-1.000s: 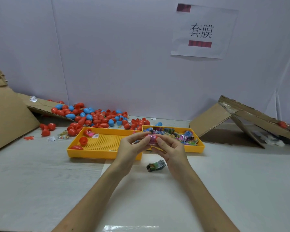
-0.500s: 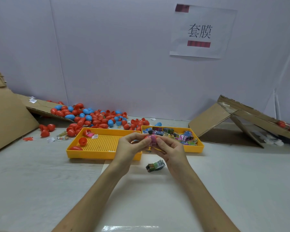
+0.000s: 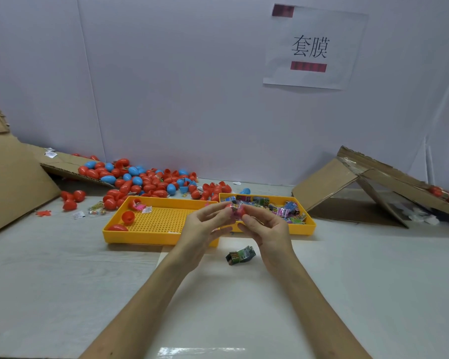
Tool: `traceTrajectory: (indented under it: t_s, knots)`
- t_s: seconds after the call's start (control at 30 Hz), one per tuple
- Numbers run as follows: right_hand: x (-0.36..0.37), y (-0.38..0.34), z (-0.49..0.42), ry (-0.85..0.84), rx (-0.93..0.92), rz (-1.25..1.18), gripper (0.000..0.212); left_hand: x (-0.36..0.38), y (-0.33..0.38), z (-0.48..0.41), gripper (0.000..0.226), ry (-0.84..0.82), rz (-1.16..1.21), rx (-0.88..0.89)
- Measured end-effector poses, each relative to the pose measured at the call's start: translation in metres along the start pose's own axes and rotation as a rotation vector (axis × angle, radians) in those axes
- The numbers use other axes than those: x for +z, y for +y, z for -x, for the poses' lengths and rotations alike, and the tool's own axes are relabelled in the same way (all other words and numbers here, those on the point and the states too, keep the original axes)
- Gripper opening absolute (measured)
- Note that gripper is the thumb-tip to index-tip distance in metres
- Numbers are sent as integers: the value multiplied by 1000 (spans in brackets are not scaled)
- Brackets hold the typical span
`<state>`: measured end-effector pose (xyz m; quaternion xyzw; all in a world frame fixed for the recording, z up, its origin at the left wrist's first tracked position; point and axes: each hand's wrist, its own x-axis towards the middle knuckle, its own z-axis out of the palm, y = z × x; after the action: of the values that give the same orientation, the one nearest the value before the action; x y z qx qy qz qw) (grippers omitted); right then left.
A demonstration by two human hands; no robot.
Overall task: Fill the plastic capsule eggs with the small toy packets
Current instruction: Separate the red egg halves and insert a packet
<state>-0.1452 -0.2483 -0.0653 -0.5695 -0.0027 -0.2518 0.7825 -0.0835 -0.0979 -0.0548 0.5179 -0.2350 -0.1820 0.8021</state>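
A small pink printed toy packet (image 3: 234, 211) is held in the air above the near edge of the trays, pinched from both sides. Something red is pressed against it, probably a red plastic capsule egg half (image 3: 243, 210). Blur hides whether the packet is inside that shell or only at its mouth.

The left hand (image 3: 205, 229) pinches with thumb and forefinger, its other fingers loosely spread. The right hand (image 3: 266, 229) pinches from the opposite side with curled fingers.

The step appears to be stuffing the packet into the shell. Next, I judge, the packet must be tucked fully in and a matching half pressed on; loose red egg halves (image 3: 127, 217) lie in the yellow perforated plastic tray (image 3: 153, 235).

A green-and-black toy packet (image 3: 240, 255) waits on the white worktop (image 3: 347, 281) just below the hands. More packets fill the second yellow tray (image 3: 303, 229), and a heap of red and blue eggs (image 3: 145, 180) lies behind.
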Motion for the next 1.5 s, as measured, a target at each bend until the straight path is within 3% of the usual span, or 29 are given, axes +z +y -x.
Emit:
traceTrajectory:
  t_s: [0.2, 0.5, 0.73, 0.83, 0.9, 0.97, 1.07, 1.2, 1.3, 1.5]
  knots:
    - [-1, -2, 1, -5, -3, 89, 25, 1, -3, -1, 46, 37, -75, 42]
    - [1, -1, 1, 39, -14, 161, 19, -1, -8, -3, 31, 39, -140, 59]
    - [1, -3, -1, 2, 65, 42, 29, 2, -6, -3, 32, 64, -149, 95]
    - [-6, -9, -4, 85, 141, -103, 22, 2, -4, -3, 35, 52, -135, 111]
    - [-17, -16, -9, 134, 202, -119, 18, 3, -7, -4, 27, 48, -239, 153]
    - [-30, -27, -15, 83, 289, 63, 22, 2, -16, -4, 10, 16, -548, 310]
    - [-43, -55, -34, -8, 335, 220, 29, 2, -29, 2, 6, -182, -993, 518]
    - [-75, -112, -79, 300, 95, -337, 27, 2, -39, 3, 27, -318, -1326, 471]
    - [-95, -125, -94, 416, 119, -141, 26, 4, -46, 4, 35, -303, -1401, 397]
    - [-81, -66, -66, 298, 155, 288, 15, 2, -46, 3, 42, -279, -1332, 326]
